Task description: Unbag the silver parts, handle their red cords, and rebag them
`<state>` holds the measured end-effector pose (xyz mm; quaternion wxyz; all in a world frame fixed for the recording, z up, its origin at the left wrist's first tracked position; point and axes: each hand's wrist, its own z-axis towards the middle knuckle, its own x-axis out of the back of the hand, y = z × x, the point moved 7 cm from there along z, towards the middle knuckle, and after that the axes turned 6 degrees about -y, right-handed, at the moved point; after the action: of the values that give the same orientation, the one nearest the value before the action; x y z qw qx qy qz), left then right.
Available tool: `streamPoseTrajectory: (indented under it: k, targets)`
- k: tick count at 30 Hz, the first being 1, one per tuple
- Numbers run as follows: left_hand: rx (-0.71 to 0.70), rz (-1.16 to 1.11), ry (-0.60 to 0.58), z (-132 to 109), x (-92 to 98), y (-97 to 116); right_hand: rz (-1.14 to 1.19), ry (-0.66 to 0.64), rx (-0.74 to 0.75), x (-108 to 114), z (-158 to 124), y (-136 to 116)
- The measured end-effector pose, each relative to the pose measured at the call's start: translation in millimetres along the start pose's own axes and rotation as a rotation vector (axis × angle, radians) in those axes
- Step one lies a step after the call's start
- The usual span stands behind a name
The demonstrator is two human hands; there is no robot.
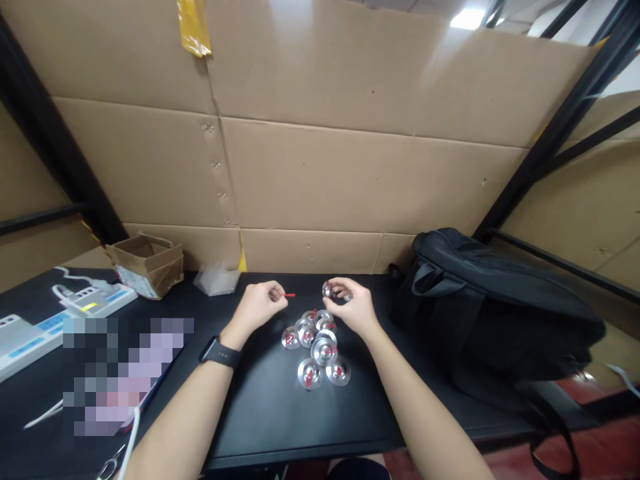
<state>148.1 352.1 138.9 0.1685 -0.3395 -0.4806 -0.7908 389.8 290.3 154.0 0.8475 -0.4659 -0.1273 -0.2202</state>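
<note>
Silver discs (323, 355), red loops (309, 378), black table (280, 417).
We log: black bag (500, 320), black watch (220, 353), tan cardboard (350, 180), yellow tape (195, 27), white-and-blue power strip (50, 327).

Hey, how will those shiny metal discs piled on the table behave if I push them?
The metal discs would probably slide apart, since several simply overlap. Their smooth, shiny surfaces may feel slippery. Lying on broad, flat rims, they seem unlikely to roll.

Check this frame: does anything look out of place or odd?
Blocky pixelation hides something at the picture's left, unlike the clear surroundings. A strap by the black bag hangs loose past the table edge.
</note>
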Motion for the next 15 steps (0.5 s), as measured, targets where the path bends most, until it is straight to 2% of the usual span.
streamPoseTrajectory:
  k: [2, 5, 8, 11, 13, 15]
  targets:
    - [0.032, 0.068, 0.019, 1, 14.3, -13, -0.165, 0.066, -0.054, 24, 5, 15]
    - [0.079, 0.135, -0.036, 1, 22.9, -31, -0.342, 0.041, -0.129, 43, 8, 46]
    - [0.084, 0.187, -0.096, 3, 19.9, -44, -0.407, -0.043, -0.183, 42, 8, 75]
    - [0.054, 0.208, -0.143, 5, 10.8, -51, -0.488, -0.112, -0.237, 35, 7, 94]
    - [0.017, 0.238, -0.14, 6, 7.2, -49, -0.545, -0.141, -0.269, 32, 7, 100]
    - [-0.041, 0.258, -0.104, 5, 6.5, -37, -0.562, -0.162, -0.276, 31, 7, 102]
